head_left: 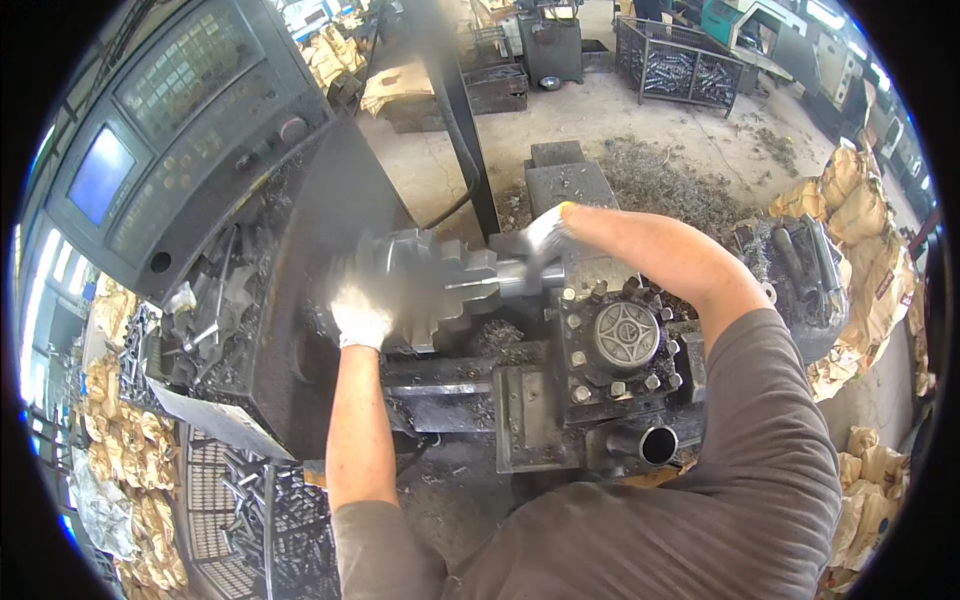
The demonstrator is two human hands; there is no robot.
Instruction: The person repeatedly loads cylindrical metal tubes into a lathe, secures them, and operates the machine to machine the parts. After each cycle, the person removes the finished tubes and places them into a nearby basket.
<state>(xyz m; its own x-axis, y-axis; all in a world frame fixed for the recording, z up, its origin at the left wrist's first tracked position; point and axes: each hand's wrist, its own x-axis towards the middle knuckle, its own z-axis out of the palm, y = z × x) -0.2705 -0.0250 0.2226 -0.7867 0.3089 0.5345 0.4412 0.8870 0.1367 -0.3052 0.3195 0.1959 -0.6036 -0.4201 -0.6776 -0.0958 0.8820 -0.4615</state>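
The white-gloved left hand (362,314) and white-gloved right hand (547,236) are near the stepped grey metal chuck (425,285); too blurry to tell if fingers hold. Spinning could catch them.

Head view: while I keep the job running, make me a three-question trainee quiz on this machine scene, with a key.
1. True or false: the left hand is gloved.
2. Which of these is nearest the right hand: (a) the wire crate, (b) the shiny rod, (c) the brown paper bags?
3. Fill in: the lit screen on the control panel is ____ in colour.

Key: 1. True. 2. (b), the shiny rod. 3. Blue.
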